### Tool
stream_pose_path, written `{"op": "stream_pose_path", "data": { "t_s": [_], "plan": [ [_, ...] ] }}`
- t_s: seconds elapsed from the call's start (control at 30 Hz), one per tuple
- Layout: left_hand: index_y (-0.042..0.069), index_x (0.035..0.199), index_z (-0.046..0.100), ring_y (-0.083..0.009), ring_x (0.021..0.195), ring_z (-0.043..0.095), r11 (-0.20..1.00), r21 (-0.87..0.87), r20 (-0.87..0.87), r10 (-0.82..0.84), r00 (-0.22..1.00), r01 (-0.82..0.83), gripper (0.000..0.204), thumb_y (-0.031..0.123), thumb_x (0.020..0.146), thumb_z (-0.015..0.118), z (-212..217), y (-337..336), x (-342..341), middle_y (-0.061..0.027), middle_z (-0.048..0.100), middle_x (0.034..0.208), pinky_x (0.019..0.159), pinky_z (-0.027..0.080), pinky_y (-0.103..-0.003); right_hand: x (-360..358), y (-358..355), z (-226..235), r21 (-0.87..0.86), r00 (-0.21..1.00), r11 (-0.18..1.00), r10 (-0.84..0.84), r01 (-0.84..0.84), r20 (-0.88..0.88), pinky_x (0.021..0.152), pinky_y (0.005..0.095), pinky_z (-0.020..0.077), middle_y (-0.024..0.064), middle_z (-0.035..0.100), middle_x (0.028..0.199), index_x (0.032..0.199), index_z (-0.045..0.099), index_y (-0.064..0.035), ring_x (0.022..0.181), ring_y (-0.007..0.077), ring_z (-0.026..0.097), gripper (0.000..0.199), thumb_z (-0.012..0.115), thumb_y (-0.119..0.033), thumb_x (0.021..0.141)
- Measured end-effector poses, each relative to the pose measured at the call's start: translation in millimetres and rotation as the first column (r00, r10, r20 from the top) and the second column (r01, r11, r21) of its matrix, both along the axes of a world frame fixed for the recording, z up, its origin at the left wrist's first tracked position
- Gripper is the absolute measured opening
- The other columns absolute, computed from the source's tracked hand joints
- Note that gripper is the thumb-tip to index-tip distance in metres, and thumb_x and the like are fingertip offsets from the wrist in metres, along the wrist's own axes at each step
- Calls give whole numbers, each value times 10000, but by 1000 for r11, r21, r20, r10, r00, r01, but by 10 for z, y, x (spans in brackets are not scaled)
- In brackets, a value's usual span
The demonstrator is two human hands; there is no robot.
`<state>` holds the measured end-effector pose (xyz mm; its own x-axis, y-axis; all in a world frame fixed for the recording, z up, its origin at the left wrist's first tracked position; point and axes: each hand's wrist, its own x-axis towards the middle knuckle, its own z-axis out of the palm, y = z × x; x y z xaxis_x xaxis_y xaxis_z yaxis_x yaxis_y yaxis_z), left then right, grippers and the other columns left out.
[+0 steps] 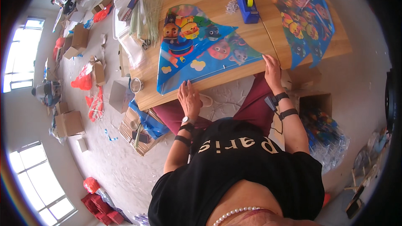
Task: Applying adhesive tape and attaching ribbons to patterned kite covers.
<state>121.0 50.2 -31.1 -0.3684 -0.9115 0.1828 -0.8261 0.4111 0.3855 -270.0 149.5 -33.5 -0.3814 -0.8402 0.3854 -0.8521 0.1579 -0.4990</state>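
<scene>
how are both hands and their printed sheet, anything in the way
Left hand at near edge of printed sheet. Right hand at its right corner. Tape dispenser beyond, off the sheet.

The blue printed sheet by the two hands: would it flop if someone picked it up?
Probably: the blue printed sheet looks thin and lies flat, so it is likely floppy and light for its size. A thin pale strip, perhaps a rod, near its close edge might stiffen that side. Its sheen suggests it could slide easily across the table.
</scene>
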Motion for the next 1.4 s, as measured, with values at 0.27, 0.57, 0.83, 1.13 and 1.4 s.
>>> {"op": "stream_pose_path", "data": {
  "t_s": [0.27,0.57,0.83,1.13,1.4],
  "plan": [
    [50,1494,449,-398,1411,374,1000,-15,-3,-11,1000,11,579,230,966,606,3,-37,9,-213,424,1514,1166,278,-527,-2,-32,-1,-9,1000,1000,9,-9,-16,1031,466,431,146,608,1277,1344,585,-54,1211,364,554,457,563,60,901],
    [29,1344,542,-417,1282,474,979,39,-413,-167,895,201,434,138,940,655,594,-521,-1049,-215,531,1346,1084,384,-497,-352,-849,278,-144,939,983,-61,116,339,900,435,520,180,662,1180,1248,611,-27,1054,351,659,268,612,-136,1003],
    [-10,1218,633,-170,1013,625,620,610,-743,232,628,493,301,219,1028,590,438,-1217,-2958,-71,655,1101,922,484,-304,-1154,-2003,376,97,846,986,-168,137,506,841,317,533,93,745,1030,1109,700,-28,958,188,700,293,678,-291,981],
    [-14,1029,643,-220,941,640,312,660,-716,535,448,683,257,225,1002,552,-41,-1925,-3622,-112,667,971,880,520,-329,-1346,-2322,430,166,565,982,-90,-86,820,692,284,500,31,739,921,1019,714,-18,819,111,661,258,706,-269,958],
    [-29,953,656,-257,877,659,313,782,-578,686,441,539,214,162,956,561,44,-1861,-3728,-139,681,924,840,545,-355,-841,-1698,473,126,655,986,-166,108,737,749,256,460,-48,654,864,1022,693,-48,822,67,580,233,708,-273,964]
  ]
}}
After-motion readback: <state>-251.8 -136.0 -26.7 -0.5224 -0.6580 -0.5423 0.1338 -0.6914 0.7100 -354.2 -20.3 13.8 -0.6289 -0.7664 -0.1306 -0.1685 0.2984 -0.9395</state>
